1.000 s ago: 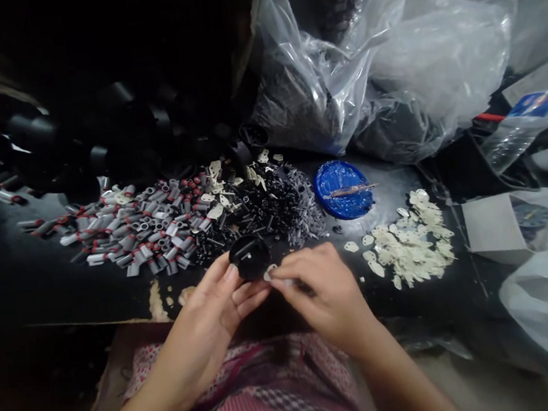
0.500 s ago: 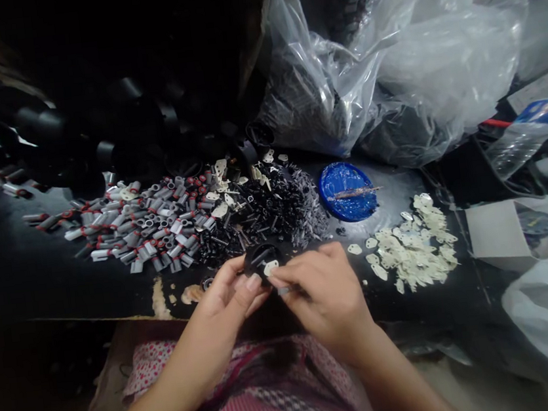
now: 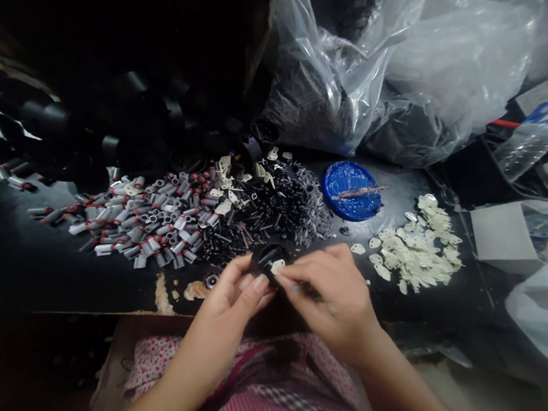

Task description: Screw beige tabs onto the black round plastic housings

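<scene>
My left hand (image 3: 239, 292) is closed around a round black plastic housing (image 3: 262, 255), tilted above the front edge of the black table. A small pale flat plate (image 3: 278, 267) with holes shows at the opening of the housing. My right hand (image 3: 330, 291) pinches that plate at its lower edge with thumb and forefinger. Just behind the hands lie heaped black springs and small black parts (image 3: 255, 217). Beside them is a pile of dark grey slim pieces (image 3: 310, 211). More pale plates (image 3: 422, 248) are piled to the right.
Grey cylinders with red rings (image 3: 142, 220) are heaped at the left. A blue lid (image 3: 353, 206) holds glossy grease and a thin stick (image 3: 359, 192). Clear plastic bags (image 3: 330, 93) stand at the back right, near a bottle (image 3: 533, 136) and a white box (image 3: 502, 235).
The view has shifted slightly. Both hands stay together at the black housing, which shows a little more of its opening; the pale plate stays at the right fingertips.
</scene>
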Motion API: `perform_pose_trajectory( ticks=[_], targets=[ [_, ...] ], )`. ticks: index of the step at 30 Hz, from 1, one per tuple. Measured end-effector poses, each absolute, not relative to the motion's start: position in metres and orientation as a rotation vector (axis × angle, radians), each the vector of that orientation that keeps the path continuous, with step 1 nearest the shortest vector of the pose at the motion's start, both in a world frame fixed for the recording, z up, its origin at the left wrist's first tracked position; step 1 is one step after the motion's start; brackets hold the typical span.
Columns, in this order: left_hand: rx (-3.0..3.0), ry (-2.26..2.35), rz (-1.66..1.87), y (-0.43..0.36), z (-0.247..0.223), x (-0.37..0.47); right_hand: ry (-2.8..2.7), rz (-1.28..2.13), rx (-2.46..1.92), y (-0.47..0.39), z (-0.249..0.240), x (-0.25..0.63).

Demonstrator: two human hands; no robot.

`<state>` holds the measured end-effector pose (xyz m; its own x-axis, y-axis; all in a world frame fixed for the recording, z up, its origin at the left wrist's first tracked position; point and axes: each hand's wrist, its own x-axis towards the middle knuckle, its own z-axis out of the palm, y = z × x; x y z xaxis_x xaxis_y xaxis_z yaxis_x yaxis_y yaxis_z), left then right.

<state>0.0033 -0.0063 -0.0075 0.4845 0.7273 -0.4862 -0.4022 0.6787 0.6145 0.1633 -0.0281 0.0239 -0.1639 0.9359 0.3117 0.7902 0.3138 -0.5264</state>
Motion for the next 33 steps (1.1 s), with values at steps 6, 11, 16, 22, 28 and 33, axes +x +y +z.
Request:
perform_pose_trajectory(
  ticks=[6,11,16,22,28,33],
  targets=[
    [0.469,0.773,0.761,-0.004,-0.008,0.006,-2.036,0.351,-1.529,-0.028,0.024,0.16],
    [0.375,0.86,0.804,-0.005,-0.004,0.009,-2.005,0.363,-1.565,-0.034,0.025,0.154],
    [0.347,0.885,0.817,-0.004,-0.005,0.013,-1.943,0.46,-1.588,-0.038,0.023,0.147],
    [0.522,1.089,0.767,-0.027,-0.011,-0.029,-1.938,0.812,-1.378,-0.035,0.033,0.14],
    [0.698,1.91,0.706,-0.067,-0.064,-0.158,-1.798,0.932,-1.264,-0.022,0.032,0.143],
    [0.83,1.926,0.48,-0.079,-0.116,-0.19,-1.817,0.935,-1.335,-0.017,0.009,0.146]
  ],
)
